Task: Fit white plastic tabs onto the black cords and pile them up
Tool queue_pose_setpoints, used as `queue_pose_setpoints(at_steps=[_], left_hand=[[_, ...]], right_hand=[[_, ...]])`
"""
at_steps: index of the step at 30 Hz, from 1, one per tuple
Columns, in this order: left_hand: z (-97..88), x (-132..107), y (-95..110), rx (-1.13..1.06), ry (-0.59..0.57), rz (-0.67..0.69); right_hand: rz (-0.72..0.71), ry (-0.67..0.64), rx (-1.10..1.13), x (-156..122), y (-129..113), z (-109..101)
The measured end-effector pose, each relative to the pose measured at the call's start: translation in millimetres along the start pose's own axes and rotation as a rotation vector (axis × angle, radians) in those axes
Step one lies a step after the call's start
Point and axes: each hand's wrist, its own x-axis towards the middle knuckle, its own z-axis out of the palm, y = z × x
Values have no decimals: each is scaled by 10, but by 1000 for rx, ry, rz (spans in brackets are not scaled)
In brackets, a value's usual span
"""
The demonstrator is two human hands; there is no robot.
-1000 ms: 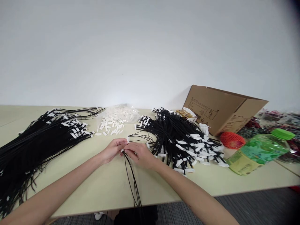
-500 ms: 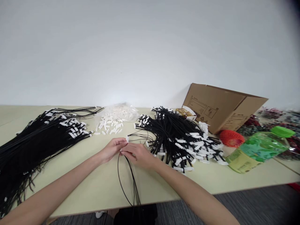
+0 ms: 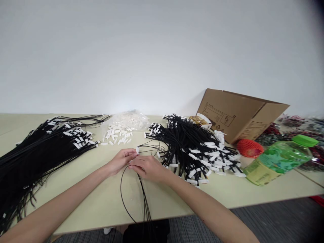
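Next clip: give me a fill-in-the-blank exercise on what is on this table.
1. The left hand and right hand pinch thin ____ cords.
2. The bottle lying on the table has a ____ cap.
3. The loose clips beside the plastic bag are ____.
4. The cardboard box sits on the person's ____ side.
Missing words: black; green; white; right.

Thin black cords [image 3: 145,199] bunched together, one looping outward.
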Motion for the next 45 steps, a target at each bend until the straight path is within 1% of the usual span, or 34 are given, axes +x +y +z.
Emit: queue_pose_setpoints(at_steps=[6, 13, 18, 22, 31, 34, 38, 45], left_hand=[[0, 5, -6, 58, -9, 17], [12, -12, 31, 22, -13, 17], [9, -7, 12, -14, -9, 13], [-4, 4, -13, -47, -5, 40], [-10, 10, -17, -74, 34, 74], [-3, 0, 4, -93, 56, 68], [-4, -5, 14, -117, 57, 62], [-19, -1, -2, -110, 29, 71]], right_hand=[[-23, -24, -53, 2, -8, -9], [-19, -30, -43, -6, 0, -4], [-15, 9, -31, 0, 7, -12], [3, 46, -23, 10, 3, -42], [22, 72, -45, 15, 37, -43], [52, 83, -64, 14, 56, -45], [91, 66, -79, 14, 68, -33], [116, 20, -101, 19, 62, -40]])
